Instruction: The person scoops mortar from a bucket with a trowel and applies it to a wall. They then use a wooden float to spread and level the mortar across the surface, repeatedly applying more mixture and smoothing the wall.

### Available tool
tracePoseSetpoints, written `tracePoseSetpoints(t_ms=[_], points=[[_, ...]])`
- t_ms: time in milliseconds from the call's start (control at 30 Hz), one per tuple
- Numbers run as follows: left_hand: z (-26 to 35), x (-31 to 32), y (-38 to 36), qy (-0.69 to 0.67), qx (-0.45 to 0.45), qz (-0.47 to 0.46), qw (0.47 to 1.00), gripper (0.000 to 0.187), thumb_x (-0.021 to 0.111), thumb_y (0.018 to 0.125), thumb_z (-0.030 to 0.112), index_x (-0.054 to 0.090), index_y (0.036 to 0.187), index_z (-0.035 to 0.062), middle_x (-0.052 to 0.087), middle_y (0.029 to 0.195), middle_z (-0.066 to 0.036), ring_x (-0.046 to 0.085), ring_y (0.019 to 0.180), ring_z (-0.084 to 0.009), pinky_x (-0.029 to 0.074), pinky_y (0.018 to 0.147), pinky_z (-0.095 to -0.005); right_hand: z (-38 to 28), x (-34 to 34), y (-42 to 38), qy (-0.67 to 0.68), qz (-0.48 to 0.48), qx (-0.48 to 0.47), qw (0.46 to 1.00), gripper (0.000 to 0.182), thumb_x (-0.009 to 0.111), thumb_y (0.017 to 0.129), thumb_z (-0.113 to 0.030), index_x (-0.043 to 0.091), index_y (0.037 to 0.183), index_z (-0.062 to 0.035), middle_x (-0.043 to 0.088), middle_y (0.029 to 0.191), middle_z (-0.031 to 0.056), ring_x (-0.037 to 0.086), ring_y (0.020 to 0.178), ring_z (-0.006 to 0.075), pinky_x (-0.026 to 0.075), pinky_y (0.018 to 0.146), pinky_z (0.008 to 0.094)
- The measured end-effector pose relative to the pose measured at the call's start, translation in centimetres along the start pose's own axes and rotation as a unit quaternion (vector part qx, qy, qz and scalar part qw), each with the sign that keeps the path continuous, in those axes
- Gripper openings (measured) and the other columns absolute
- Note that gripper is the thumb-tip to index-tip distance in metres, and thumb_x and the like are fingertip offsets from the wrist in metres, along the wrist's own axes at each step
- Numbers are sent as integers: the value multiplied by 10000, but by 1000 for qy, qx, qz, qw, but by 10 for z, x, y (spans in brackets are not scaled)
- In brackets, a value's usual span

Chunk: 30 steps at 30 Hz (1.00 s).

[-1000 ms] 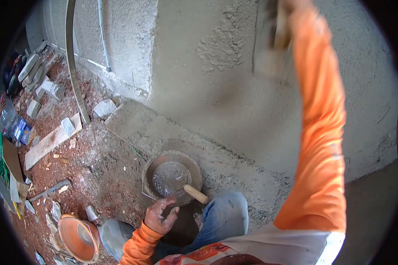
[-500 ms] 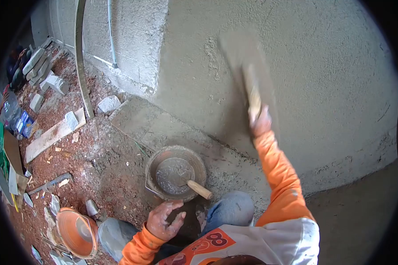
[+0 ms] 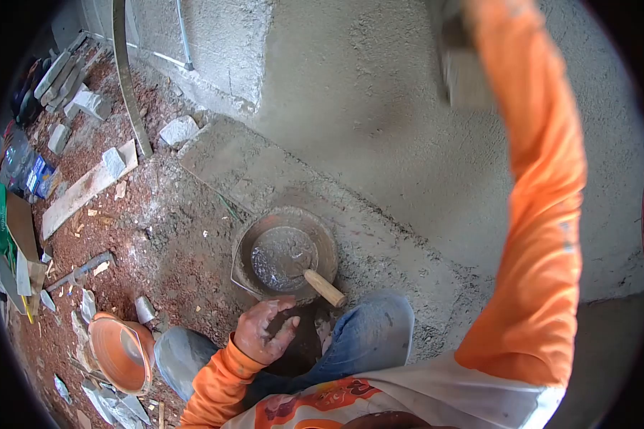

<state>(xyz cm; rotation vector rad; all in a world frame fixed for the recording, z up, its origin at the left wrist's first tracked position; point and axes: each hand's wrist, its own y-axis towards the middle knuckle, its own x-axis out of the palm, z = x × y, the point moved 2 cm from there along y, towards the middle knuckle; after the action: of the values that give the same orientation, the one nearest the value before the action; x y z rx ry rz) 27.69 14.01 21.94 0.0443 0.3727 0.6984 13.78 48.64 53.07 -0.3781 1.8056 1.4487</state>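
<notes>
At the top edge of the head view, a plastering float [image 3: 469,79] lies against the wet grey wall [image 3: 408,168], blurred by motion. My right arm reaches up to it; the hand itself is cut off or hidden there, but the float is still with it. My left hand [image 3: 263,334] hovers over my knees, fingers curled and thumb apart, holding nothing. Just beyond its fingertips stands a bucket [image 3: 327,247] with wet grey mortar in the bottom. A tool with a wooden handle [image 3: 324,288] leans out over the bucket's near rim, its other end sunk in the mortar.
An orange bucket [image 3: 114,357] tilts beside my left knee. On the rubble floor lie a board [image 3: 86,196], a hammer-like tool [image 3: 82,270] and broken blocks [image 3: 91,104]. A long curved strip [image 3: 125,86] leans at the wall. A mortar-covered ledge [image 3: 229,164] runs along the wall's foot.
My right arm has swept up and to the right, carrying the float from mid-wall to the top edge of view. My left hand has barely moved.
</notes>
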Motion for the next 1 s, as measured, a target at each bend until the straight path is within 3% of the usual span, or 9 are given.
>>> tracePoseSetpoints(t_ms=[100,200,333,433,667,800,900,967,1000], points=[[3,-1,-1,-6,14,-5,1000,245,630,733,56,559,960,-4,615,940,-164,613,845,-299,476,749,-331,25,101,-94,-43,-239,41,969,432,419,877,-383,399,1110,-20,592,907,241,603,817,377,499,704,452],[13,-4,-5,-5,17,-9,1000,247,635,730,54,565,959,-2,616,943,-164,614,851,-298,476,751,-326,74,178,-229,-182,-321,-24,929,533,392,881,-401,254,1317,-127,536,1065,227,607,839,361,507,685,439],[21,-9,-15,-24,40,18,999,252,633,726,43,570,965,0,614,946,-171,614,857,-298,476,756,-327,162,196,-383,-206,-446,-11,871,535,451,851,-436,299,1296,-180,563,1001,172,598,871,333,495,697,432],[22,-8,-22,-43,36,23,998,262,634,722,40,571,972,0,612,946,-182,615,857,-299,476,757,-331,187,178,-420,-229,-458,-22,858,555,457,843,-455,305,1298,-177,564,993,165,596,882,321,492,705,430],[12,3,-15,-43,50,-1,998,233,645,721,39,576,939,-3,618,916,-169,619,831,-285,480,736,-320,97,159,-263,-184,-266,-12,946,526,440,856,-431,320,1279,-143,566,946,177,592,849,339,492,703,436],[-14,0,-4,-39,24,35,998,216,636,725,11,573,930,-9,621,883,-150,621,802,-257,479,720,-306,56,77,-121,-140,-82,16,987,606,521,798,-507,377,1228,-104,588,925,220,583,881,365,470,738,448],[-17,-2,4,-46,7,42,998,211,629,727,-9,571,931,-10,616,853,-136,617,772,-240,472,705,-278,63,-3,-25,-105,99,-41,989,570,525,807,-483,382,1182,-78,586,835,274,604,725,407,505,615,437],[-25,-1,7,-51,4,34,998,203,631,738,13,574,931,-9,614,846,-126,616,766,-217,467,703,-266,40,-81,15,-141,170,-43,974,523,501,822,-424,484,1141,-10,552,1073,239,517,1029,360,399,881,415],[-27,-1,9,-55,10,30,998,203,631,738,13,574,931,-9,614,846,-126,616,766,-217,467,703,-266,33,-111,30,-145,209,-48,966,520,502,822,-422,476,1147,-18,553,1067,239,520,1021,361,404,871,416]])
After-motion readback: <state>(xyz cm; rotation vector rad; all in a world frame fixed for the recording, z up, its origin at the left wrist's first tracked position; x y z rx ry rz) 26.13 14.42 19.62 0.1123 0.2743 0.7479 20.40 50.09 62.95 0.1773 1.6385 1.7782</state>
